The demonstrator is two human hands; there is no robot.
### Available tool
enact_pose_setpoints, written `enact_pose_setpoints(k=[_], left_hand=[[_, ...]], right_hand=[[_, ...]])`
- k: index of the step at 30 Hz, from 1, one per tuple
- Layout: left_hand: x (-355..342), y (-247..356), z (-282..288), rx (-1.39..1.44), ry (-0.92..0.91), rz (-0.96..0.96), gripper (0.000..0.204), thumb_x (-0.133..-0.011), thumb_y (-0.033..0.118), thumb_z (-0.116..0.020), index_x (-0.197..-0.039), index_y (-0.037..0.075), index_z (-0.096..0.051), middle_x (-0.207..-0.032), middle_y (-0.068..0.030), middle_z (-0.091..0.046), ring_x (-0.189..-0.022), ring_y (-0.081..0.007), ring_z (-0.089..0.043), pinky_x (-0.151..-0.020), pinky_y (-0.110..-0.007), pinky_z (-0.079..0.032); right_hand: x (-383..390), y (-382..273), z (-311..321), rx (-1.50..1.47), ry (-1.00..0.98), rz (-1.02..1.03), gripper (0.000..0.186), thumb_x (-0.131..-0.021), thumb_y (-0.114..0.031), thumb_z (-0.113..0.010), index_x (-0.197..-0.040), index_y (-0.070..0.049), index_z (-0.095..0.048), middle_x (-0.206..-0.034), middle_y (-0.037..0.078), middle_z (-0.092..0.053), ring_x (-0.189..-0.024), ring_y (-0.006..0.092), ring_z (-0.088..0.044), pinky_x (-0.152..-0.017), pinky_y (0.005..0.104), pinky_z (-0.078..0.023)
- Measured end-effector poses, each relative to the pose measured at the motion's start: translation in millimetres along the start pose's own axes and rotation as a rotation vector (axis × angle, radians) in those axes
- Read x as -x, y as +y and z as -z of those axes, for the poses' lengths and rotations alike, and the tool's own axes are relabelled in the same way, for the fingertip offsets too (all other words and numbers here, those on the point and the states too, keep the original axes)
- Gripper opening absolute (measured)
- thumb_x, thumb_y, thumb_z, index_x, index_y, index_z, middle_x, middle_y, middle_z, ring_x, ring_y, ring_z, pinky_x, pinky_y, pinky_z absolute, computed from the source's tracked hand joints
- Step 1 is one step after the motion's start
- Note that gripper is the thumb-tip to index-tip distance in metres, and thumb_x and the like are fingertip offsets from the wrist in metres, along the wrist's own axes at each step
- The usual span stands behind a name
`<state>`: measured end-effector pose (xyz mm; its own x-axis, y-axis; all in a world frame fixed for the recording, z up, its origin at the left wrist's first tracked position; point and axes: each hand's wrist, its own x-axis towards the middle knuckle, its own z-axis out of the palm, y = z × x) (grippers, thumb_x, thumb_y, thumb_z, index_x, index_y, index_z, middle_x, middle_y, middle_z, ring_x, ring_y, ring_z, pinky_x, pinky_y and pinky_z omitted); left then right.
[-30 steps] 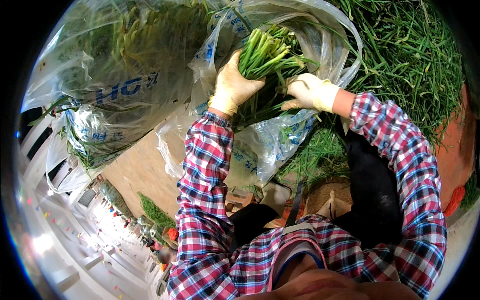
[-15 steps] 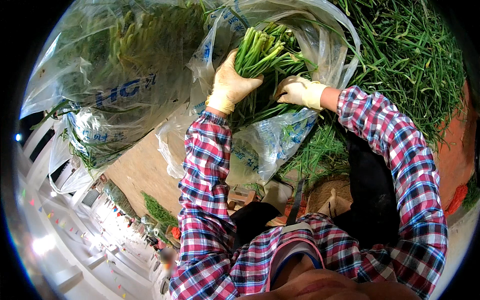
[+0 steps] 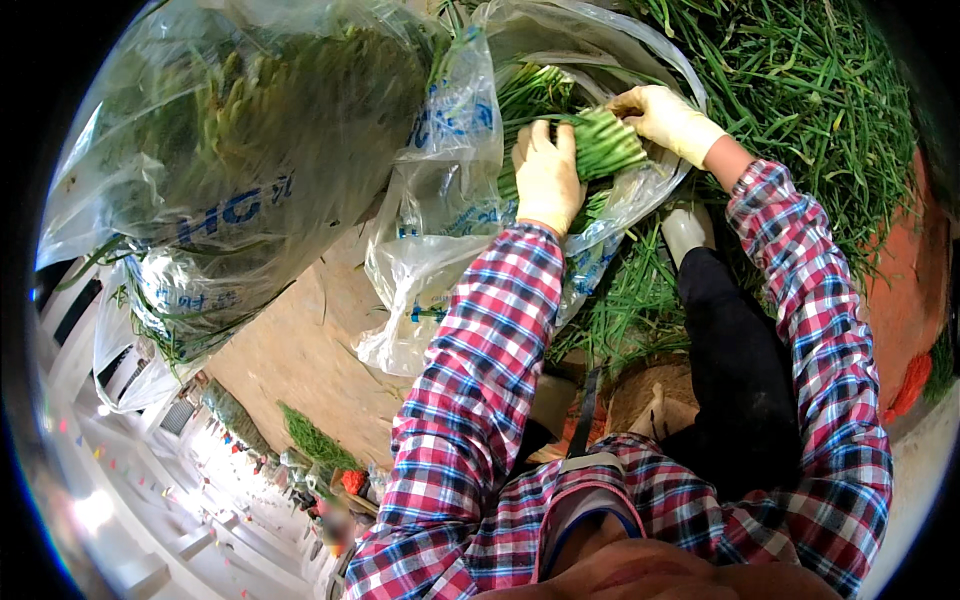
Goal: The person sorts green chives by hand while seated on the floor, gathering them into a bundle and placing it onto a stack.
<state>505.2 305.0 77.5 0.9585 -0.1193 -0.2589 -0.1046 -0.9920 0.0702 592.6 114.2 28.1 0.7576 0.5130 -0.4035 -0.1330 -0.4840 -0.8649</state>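
Within the mouth of an open clear plastic bag (image 3: pixel 430 205), a bundle of green stalks (image 3: pixel 608 145) lies with its pale ends toward the right hand (image 3: pixel 668 120). The left hand (image 3: pixel 548 182) has its grip closed on the bundle; the right touches those ends, but whether its grip is closed, I cannot tell.

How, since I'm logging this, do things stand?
Left grip on green bundle, right grip at its pale ends. Bundle at mouth of clear bag. Loose greens heaped alongside.
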Motion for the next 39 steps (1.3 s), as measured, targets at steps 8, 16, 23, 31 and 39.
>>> enact_pose_setpoints(k=[8,16,23,31,39], left_hand=[[1.6,15.3,-2.4,-0.069,-0.215,-0.167,0.082,-0.059,0.027,-0.082,-0.126,0.004,-0.041,-0.124,-0.015,-0.049,-0.115,-0.0314,-0.046,-0.097,-0.042,-0.04],[4.3,34.1,-3.6,-0.382,-0.256,-0.108,0.039,-0.084,0.013,-0.054,-0.123,0.008,-0.05,-0.111,-0.0147,-0.056,-0.107,-0.0282,-0.049,-0.088,-0.034,-0.042],[-14.9,23.1,8.3,-0.091,-0.385,0.051,0.075,-0.07,0.015,-0.073,-0.137,0.008,-0.041,-0.123,-0.0146,-0.055,-0.121,-0.0322,-0.043,-0.101,-0.041,-0.033],[34.7,-58.5,70.6,0.847,0.027,-0.239,0.084,-0.067,0.01,-0.082,-0.136,0.006,-0.035,-0.121,-0.019,-0.059,-0.111,-0.0283,-0.061,-0.093,-0.037,-0.051],[119.6,-89.7,101.7,0.913,0.027,0.111,0.087,-0.07,0.003,-0.08,-0.141,0.004,-0.029,-0.129,-0.0134,-0.051,-0.113,-0.0239,-0.055,-0.094,-0.036,-0.05]], right_hand=[[0.8,43.6,9.5,-0.186,0.037,0.022,0.024,-0.088,-0.009,-0.062,-0.111,-0.003,-0.068,-0.106,0.008,-0.071,-0.099,0.0161,-0.065,-0.09,0.0282,-0.049],[-4.2,32.4,7.7,-0.283,0.007,0.019,0.025,-0.09,-0.015,-0.062,-0.11,-0.002,-0.069,-0.106,0.009,-0.071,-0.097,0.0146,-0.065,-0.089,0.0277,-0.049],[-0.6,30.6,7.1,-0.37,0.024,0.028,0.023,-0.092,-0.016,-0.061,-0.109,-0.003,-0.069,-0.103,0.006,-0.071,-0.096,0.0115,-0.064,-0.087,0.0261,-0.049],[29.5,-12.3,22.3,-0.689,-0.178,0.249,0.03,-0.088,-0.009,-0.066,-0.118,-0.003,-0.065,-0.117,0.007,-0.066,-0.109,0.0145,-0.06,-0.099,0.0302,-0.046],[40.3,-134.7,-60.1,-0.282,-0.098,0.911,0.135,-0.047,-0.061,-0.086,-0.152,-0.01,-0.018,-0.154,0.018,-0.022,-0.14,0.0358,-0.025,-0.115,0.0492,-0.022]])
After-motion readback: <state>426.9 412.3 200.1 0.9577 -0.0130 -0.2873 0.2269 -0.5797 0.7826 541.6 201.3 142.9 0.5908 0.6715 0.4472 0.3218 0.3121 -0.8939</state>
